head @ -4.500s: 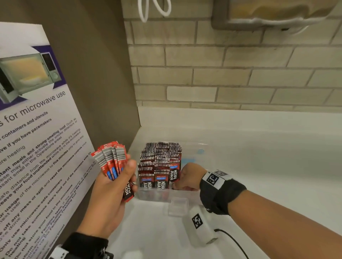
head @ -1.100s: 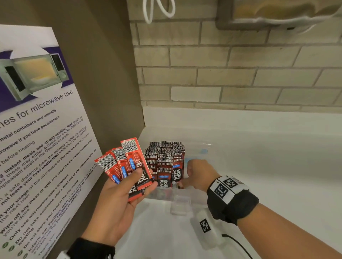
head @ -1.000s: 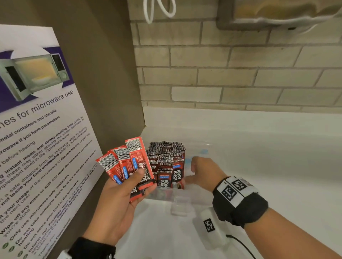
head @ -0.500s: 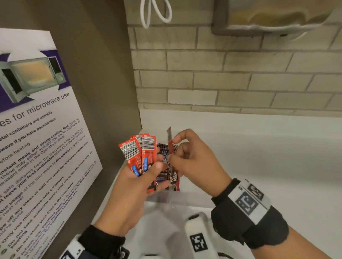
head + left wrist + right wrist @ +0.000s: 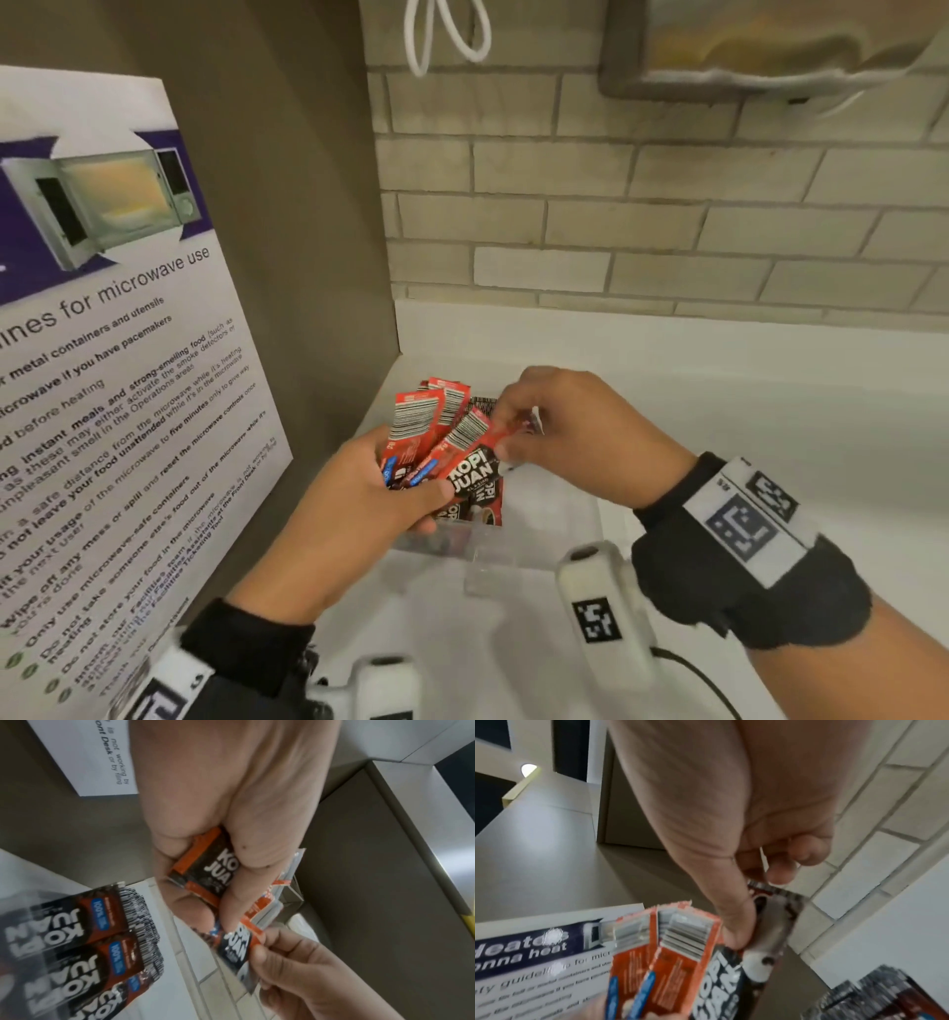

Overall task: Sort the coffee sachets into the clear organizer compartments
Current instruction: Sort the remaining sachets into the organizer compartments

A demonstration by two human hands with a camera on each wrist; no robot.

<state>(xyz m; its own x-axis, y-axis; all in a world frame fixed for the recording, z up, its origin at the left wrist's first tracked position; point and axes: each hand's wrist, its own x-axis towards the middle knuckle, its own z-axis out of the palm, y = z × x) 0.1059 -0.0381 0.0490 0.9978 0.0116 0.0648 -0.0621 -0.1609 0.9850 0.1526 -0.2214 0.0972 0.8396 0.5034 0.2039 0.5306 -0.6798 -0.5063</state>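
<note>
A white countertop (image 5: pixel 719 411) carries the items. It runs from the near edge of the scene to a raised white upstand at the far side, below a brick-pattern wall. On the left it ends against a brown side panel.

One clear organizer (image 5: pixel 544 534) stands directly on the countertop, in the far-left corner, close to the side panel. Its transparent near wall has a small clear tab at the front. Dark red coffee sachets (image 5: pixel 77 933) stand upright inside it, packed in rows, barcode ends up. How the compartments divide cannot be told.
</note>
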